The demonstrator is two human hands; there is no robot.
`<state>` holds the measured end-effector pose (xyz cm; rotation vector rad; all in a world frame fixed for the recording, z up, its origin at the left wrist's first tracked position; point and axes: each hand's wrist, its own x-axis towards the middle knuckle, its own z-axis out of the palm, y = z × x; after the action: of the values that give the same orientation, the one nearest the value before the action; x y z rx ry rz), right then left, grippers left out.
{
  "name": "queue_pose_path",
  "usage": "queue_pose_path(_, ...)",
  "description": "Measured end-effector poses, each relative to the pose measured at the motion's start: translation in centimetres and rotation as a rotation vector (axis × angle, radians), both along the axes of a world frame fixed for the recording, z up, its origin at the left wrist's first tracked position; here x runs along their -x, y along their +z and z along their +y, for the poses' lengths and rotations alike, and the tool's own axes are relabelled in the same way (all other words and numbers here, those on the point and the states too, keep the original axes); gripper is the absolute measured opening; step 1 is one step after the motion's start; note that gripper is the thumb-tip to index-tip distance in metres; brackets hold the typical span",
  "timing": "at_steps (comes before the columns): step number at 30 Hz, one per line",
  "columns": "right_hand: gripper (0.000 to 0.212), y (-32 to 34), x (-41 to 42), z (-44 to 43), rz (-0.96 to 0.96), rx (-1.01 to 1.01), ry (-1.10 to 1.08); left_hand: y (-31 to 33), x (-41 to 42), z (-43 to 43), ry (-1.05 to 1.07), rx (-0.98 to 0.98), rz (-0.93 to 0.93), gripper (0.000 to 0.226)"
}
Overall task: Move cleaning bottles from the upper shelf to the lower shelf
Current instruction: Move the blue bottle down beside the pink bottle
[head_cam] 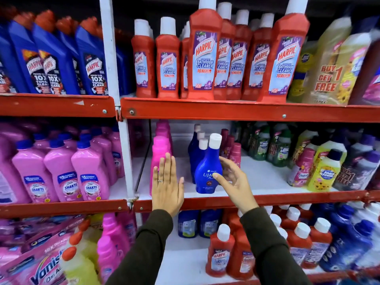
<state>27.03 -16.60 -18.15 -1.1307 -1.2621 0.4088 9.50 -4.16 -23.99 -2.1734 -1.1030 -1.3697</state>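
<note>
A blue bottle (206, 161) with a white cap stands tilted at the front of the middle shelf (265, 177). My right hand (236, 182) wraps it, thumb on the label and fingers behind. More blue bottles (195, 149) are lined up behind it. To its left, my left hand (167, 186) is held flat with fingers straight, in front of a pink bottle (161, 149), holding nothing. Red Harpic bathroom cleaner bottles (203, 58) fill the upper shelf (226, 111).
Blue Harpic bottles (51, 58) stand upper left and yellow bottles (329, 64) upper right. Pink Shakti bottles (61, 171) fill the middle left bay. Green and yellow bottles (324, 167) crowd the middle right. The bottom shelf holds small red bottles (220, 254) and pink Vanish packs (41, 264).
</note>
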Motion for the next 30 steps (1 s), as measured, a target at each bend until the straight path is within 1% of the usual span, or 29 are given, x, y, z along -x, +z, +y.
queue_pose_path(3, 0.044, -2.2, -0.6, 1.6, 0.013, 0.06, -0.02, -2.6, 0.0, 0.5, 0.023, 0.059, 0.042, 0.076)
queue_pose_path(8, 0.043, -4.1, -1.6, 3.7, 0.015, 0.108, -0.032, -4.3, -0.3, 1.5, 0.06, 0.072, 0.08, 0.076)
queue_pose_path(14, 0.046, -5.2, -2.2, 4.9, 0.032, 0.131, -0.022, -4.5, -0.7, 2.4, 0.092, 0.049, 0.075, 0.078)
queue_pose_path(20, 0.045, -5.4, -2.3, 5.5, 0.007, 0.14, -0.007, -4.5, -0.8, 2.6, 0.093, 0.007, 0.081, 0.078)
queue_pose_path(30, 0.046, -5.6, -2.1, 5.3, 0.024, 0.16, -0.019, -4.6, -0.8, 2.7, 0.105, 0.019, 0.102, 0.076)
